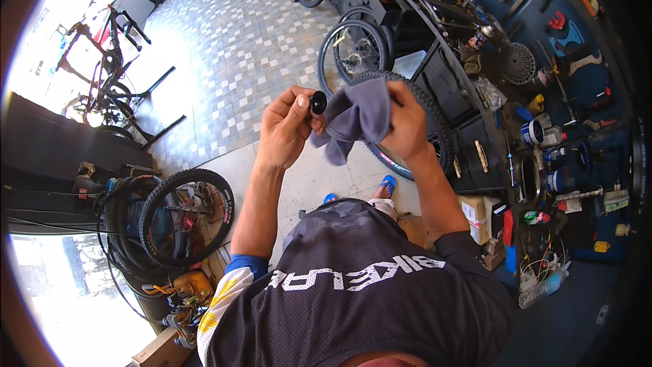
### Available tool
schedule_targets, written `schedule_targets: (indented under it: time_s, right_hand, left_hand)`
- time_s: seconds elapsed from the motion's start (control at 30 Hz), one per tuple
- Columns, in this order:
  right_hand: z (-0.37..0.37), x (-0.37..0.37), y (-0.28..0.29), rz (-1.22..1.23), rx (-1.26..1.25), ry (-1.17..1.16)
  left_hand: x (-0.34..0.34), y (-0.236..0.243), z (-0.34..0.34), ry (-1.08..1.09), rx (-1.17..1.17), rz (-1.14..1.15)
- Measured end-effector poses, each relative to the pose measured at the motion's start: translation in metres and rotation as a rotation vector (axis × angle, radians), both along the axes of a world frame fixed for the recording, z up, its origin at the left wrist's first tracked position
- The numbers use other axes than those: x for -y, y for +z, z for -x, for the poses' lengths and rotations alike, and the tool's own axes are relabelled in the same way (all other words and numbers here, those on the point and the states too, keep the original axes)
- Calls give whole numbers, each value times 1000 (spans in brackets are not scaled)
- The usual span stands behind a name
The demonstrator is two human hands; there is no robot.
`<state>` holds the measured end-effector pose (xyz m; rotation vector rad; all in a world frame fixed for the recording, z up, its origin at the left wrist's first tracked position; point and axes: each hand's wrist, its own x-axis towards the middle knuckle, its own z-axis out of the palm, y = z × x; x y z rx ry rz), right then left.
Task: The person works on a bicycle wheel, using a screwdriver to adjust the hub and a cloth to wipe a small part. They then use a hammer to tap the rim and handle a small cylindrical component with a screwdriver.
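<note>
While the left hand (288, 126) pinches a small, round, glossy black part (318, 102) in its grip, the right hand (407, 126) clutches a bunched grey fabric cloth (356, 115) just beside it; the part shows uncovered, but how much work is done or left is unclear.
</note>
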<state>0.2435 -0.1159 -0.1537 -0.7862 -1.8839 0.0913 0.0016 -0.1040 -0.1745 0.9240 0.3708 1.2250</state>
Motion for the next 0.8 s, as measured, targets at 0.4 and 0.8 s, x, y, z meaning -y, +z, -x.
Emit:
schedule_targets:
  time_s: [0.4,0.8]
  right_hand:
    - [23,10,18,288,21,72]
    - [-8,9,17,286,-105,171]
  left_hand:
    - [-2,8,-6,124,-429,-281]
    - [-20,-13,7,-69,-32,-205]
